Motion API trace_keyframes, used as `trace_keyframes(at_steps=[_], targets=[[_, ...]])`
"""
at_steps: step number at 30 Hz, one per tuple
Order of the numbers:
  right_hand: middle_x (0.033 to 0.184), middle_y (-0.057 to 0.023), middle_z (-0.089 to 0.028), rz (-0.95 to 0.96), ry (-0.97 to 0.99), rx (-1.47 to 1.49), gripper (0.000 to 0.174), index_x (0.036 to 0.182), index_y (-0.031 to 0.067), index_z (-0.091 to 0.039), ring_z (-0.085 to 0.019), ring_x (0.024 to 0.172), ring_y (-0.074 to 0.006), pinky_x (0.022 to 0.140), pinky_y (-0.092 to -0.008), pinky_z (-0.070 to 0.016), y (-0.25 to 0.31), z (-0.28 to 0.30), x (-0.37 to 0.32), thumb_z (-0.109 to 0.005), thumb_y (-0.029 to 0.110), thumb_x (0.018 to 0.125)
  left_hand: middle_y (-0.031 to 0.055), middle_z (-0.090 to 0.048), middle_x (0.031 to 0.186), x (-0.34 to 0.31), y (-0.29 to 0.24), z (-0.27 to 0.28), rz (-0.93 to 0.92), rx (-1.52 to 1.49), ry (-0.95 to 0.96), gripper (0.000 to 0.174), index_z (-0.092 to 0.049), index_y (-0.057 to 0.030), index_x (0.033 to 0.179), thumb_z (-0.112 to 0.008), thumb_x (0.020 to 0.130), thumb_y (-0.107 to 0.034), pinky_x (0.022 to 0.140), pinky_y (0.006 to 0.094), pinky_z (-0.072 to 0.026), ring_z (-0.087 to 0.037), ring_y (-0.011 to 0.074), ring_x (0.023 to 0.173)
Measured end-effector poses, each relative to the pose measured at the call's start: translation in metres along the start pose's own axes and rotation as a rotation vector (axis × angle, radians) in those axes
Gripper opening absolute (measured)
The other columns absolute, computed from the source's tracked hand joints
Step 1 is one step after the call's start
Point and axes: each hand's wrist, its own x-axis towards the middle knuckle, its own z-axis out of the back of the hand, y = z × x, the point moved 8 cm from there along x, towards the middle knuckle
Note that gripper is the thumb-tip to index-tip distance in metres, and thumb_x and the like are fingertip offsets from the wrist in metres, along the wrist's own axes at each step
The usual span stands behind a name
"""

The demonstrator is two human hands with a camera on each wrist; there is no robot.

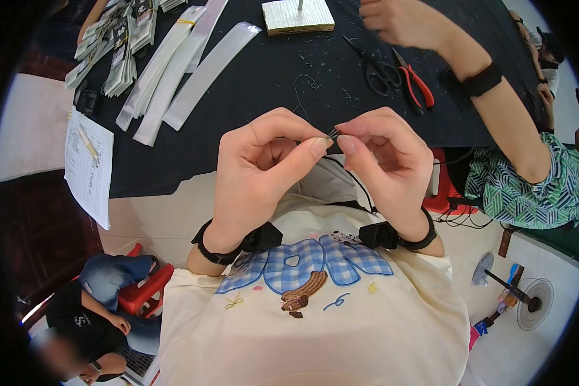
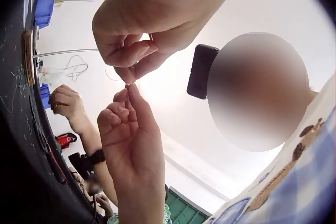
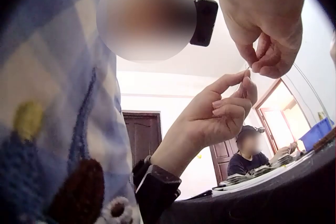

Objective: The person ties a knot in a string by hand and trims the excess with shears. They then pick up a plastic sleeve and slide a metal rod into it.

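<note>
"So, what's at the far left of the head view?"

"Paper sheets [image 1: 87, 183] with a pen [image 1: 88, 143] on top, at the edge of the bench [image 1: 254, 83]. Packets [image 1: 119, 61] lie in bundles at the upper left, then long clear sleeves [image 1: 210, 76]."

"And the middle?"

"The left hand [image 1: 254, 167] comes first, thumb and fingers pinching a small dark piece [image 1: 332, 133] just above the frame's centre. A block [image 1: 283, 18] with a rod sits at the top. From the other side, the right hand [image 1: 395, 151] pinches that same piece, too small to make out."

"Further right?"

"Scissors [image 1: 368, 59] at the upper right, another person's hand [image 1: 395, 22] above them, and red-handled pliers [image 1: 422, 83] just beside."
</note>
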Motion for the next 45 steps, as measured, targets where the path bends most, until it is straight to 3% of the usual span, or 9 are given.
trace_keyframes(at_steps=[5,10,20,24,33,36,41,43,45], targets=[[0.086,-0.0070,-0.057,0.028,0.015,-0.045,0.017,0.092,-0.0029,-0.061,-0.057,0.066,-0.0066,0.058,-0.0180,-0.0455,0.003,-0.001,0.001,-0.062,-0.007,0.075,0.0056,-0.057,0.083,0.000,-0.001,0.001,-0.016,0.008,-0.018,0.006,-0.061,0.0058,0.085,-0.058,0.080,0.003,0.051,0.0134,-0.0366,-0.051,0.0022,0.063],[0.085,-0.0080,-0.057,0.081,-0.035,-0.129,0.019,0.090,-0.0027,-0.060,-0.056,0.063,-0.0068,0.055,-0.0185,-0.0444,0.007,0.001,0.000,-0.064,-0.007,0.072,0.0024,-0.057,0.079,0.000,-0.003,0.003,-0.111,0.166,-0.062,0.005,-0.062,0.0027,0.081,-0.060,0.077,0.004,0.044,0.0136,-0.0257,-0.038,-0.0023,0.052],[0.084,-0.0079,-0.056,0.162,0.015,-0.140,0.016,0.086,-0.0027,-0.057,-0.055,0.060,-0.0069,0.053,-0.0189,-0.0437,0.011,-0.006,0.001,-0.064,-0.007,0.072,0.0010,-0.057,0.077,0.000,-0.006,0.002,-0.181,0.212,-0.059,0.005,-0.062,0.0006,0.078,-0.062,0.074,0.004,0.043,0.0140,-0.0241,-0.036,-0.0025,0.050],[0.082,-0.0076,-0.055,0.090,0.009,-0.090,0.014,0.085,-0.0028,-0.056,-0.055,0.060,-0.0076,0.052,-0.0194,-0.0435,0.007,-0.006,0.001,-0.062,-0.007,0.073,0.0009,-0.056,0.078,0.001,-0.003,0.003,-0.143,0.192,-0.037,0.005,-0.062,0.0013,0.078,-0.062,0.074,0.003,0.043,0.0143,-0.0243,-0.036,-0.0023,0.050],[0.081,-0.0075,-0.054,0.235,0.113,-0.124,0.016,0.088,-0.0019,-0.056,-0.053,0.059,-0.0093,0.051,-0.0206,-0.0421,0.024,-0.006,-0.001,-0.061,-0.007,0.074,0.0013,-0.056,0.079,0.001,0.002,0.000,0.001,0.067,0.014,0.004,-0.062,0.0028,0.081,-0.062,0.076,0.002,0.046,0.0147,-0.0291,-0.042,-0.0008,0.054],[0.081,-0.0066,-0.054,0.115,0.003,-0.125,0.018,0.091,-0.0009,-0.059,-0.054,0.060,-0.0090,0.052,-0.0204,-0.0423,0.019,0.008,0.003,-0.061,-0.006,0.074,0.0010,-0.056,0.079,0.000,0.003,-0.003,0.061,-0.012,0.056,0.005,-0.062,0.0032,0.082,-0.062,0.078,0.001,0.047,0.0145,-0.0317,-0.047,0.0002,0.058],[0.080,-0.0057,-0.056,0.136,0.152,-0.210,0.016,0.089,0.0019,-0.064,-0.057,0.062,-0.0089,0.054,-0.0198,-0.0442,0.014,0.003,0.007,-0.063,-0.004,0.074,0.0008,-0.057,0.078,-0.001,0.006,-0.005,0.140,-0.043,0.124,0.007,-0.062,0.0026,0.083,-0.062,0.079,-0.003,0.046,0.0146,-0.0314,-0.049,0.0003,0.060],[0.080,-0.0056,-0.056,0.124,0.175,-0.186,0.015,0.088,0.0015,-0.064,-0.057,0.063,-0.0091,0.055,-0.0196,-0.0444,0.012,0.002,0.008,-0.063,-0.004,0.074,0.0073,-0.055,0.074,-0.001,0.009,-0.005,0.175,-0.022,0.094,0.009,-0.060,0.0043,0.077,-0.059,0.075,-0.004,0.038,0.0154,-0.0237,-0.035,0.0010,0.044],[0.078,-0.0050,-0.056,0.063,0.210,-0.076,0.013,0.086,0.0012,-0.064,-0.057,0.063,-0.0086,0.054,-0.0192,-0.0443,0.008,0.001,0.008,-0.064,-0.003,0.074,0.0075,-0.055,0.074,-0.001,0.012,-0.005,0.204,-0.032,0.114,0.009,-0.060,0.0045,0.077,-0.059,0.076,-0.004,0.038,0.0155,-0.0235,-0.035,0.0011,0.043]])
